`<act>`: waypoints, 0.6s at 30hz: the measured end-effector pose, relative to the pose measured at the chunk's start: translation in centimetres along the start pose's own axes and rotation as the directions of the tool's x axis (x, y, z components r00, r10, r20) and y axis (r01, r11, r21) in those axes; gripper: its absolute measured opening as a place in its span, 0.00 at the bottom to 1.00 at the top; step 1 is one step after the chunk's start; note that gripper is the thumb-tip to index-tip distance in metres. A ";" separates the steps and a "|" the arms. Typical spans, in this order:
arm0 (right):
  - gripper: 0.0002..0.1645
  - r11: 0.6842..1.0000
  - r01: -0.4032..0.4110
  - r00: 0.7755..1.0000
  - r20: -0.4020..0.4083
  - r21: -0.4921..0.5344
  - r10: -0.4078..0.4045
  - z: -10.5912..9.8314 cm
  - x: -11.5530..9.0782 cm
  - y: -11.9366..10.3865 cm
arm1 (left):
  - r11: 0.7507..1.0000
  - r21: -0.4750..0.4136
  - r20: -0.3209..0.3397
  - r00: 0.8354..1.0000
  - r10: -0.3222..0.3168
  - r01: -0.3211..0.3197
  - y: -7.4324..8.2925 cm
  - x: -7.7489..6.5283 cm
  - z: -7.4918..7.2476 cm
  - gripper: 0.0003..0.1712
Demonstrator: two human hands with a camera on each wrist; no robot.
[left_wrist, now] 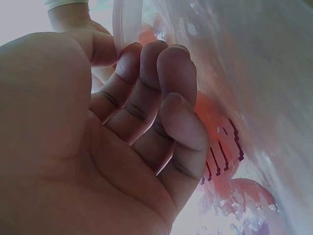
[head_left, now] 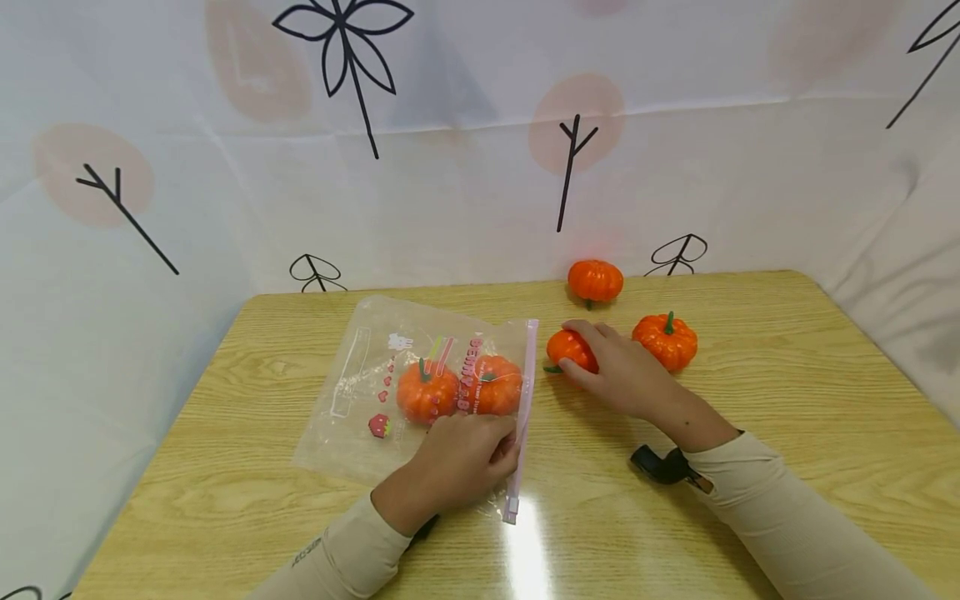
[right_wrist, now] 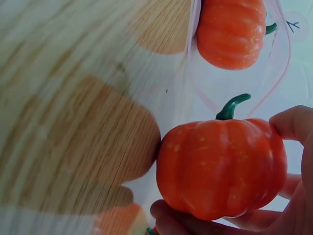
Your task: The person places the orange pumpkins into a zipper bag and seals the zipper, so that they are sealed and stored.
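A clear zip bag [head_left: 341,429] with pink printing and a lilac zip strip [head_left: 528,383] lies on the table. Two small orange toy pumpkins, a left one [head_left: 420,396] and one nearer the opening [head_left: 502,396], sit inside it. My left hand [head_left: 465,458] pinches the bag by its zip edge, thumb against fingertips in the left wrist view. Just right of the opening, my right hand [head_left: 630,371] grips another toy pumpkin [right_wrist: 222,169] between thumb and fingers, its green stem pointing toward the bag. In the right wrist view the bag's mouth stands apart around a pumpkin [right_wrist: 231,34].
Two more toy pumpkins are on the wooden table [head_left: 787,400]: one at the back edge [head_left: 595,279], another beyond my right hand [head_left: 666,343]. A patterned white cloth [head_left: 465,208] hangs behind the table. Black straps [head_left: 663,465] show at my wrists.
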State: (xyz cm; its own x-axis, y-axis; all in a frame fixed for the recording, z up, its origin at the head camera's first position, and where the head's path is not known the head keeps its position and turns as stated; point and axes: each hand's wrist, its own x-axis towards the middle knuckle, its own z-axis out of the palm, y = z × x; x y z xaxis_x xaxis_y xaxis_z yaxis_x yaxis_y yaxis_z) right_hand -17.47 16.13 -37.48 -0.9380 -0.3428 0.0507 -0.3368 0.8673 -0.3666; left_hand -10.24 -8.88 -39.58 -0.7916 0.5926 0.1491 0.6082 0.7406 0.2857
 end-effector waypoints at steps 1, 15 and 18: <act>0.37 1.000 -0.001 1.000 0.002 0.003 0.001 0.0 0.0 0.0 | 1.000 0.000 -0.001 1.000 0.001 -0.001 0.0 0.0 0.0 0.16; 0.32 0.999 0.014 1.000 0.027 0.043 -0.015 -0.1 0.1 0.0 | 1.000 0.005 -0.003 1.000 -0.002 0.002 0.0 0.0 0.0 0.17; 0.32 0.998 0.008 0.999 0.044 0.063 -0.010 -0.1 0.1 0.0 | 1.000 0.011 -0.009 1.000 0.001 -0.001 0.0 0.0 0.1 0.17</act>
State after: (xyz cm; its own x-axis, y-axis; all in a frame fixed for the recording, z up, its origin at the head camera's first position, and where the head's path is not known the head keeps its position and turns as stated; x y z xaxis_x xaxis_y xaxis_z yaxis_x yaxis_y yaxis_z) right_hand -17.59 16.16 -37.39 -0.9300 -0.3674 0.0134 -0.3381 0.8403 -0.4239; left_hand -10.29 -8.86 -39.71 -0.7914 0.5906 0.1575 0.6096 0.7435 0.2749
